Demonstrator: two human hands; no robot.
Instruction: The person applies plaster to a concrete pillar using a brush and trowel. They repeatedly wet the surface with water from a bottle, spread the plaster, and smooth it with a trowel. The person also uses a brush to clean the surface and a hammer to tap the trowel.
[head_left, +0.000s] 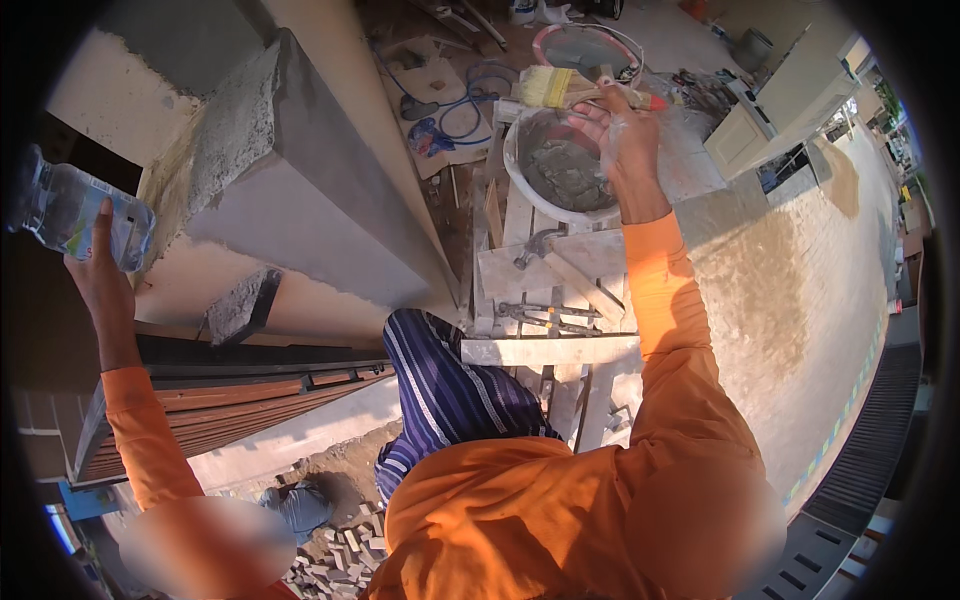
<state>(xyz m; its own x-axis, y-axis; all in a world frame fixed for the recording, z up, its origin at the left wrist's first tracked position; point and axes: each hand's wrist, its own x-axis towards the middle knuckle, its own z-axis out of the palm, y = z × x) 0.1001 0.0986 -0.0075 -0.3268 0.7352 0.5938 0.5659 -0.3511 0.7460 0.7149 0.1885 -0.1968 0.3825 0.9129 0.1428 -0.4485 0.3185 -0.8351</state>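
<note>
Out to the far left, my left hand (103,285) is wrapped round a clear plastic bottle (80,218) with a label, tilted on its side beside the wall. My right hand (632,145) grips a wide paintbrush (548,88) with pale yellowish bristles pointing left. Below that hand stands a white bucket (514,165) with wet grey mortar in it. The grey plastered ledge (310,200) juts from the wall between my two hands, touched by neither.
A hammer (580,282) and long-handled pincers (550,320) lie on the wooden planks (510,268) before me. Behind the bucket are a pink-rimmed tub (542,42) and a blue hose (465,115). Broken bricks (340,565) lie piled far below.
</note>
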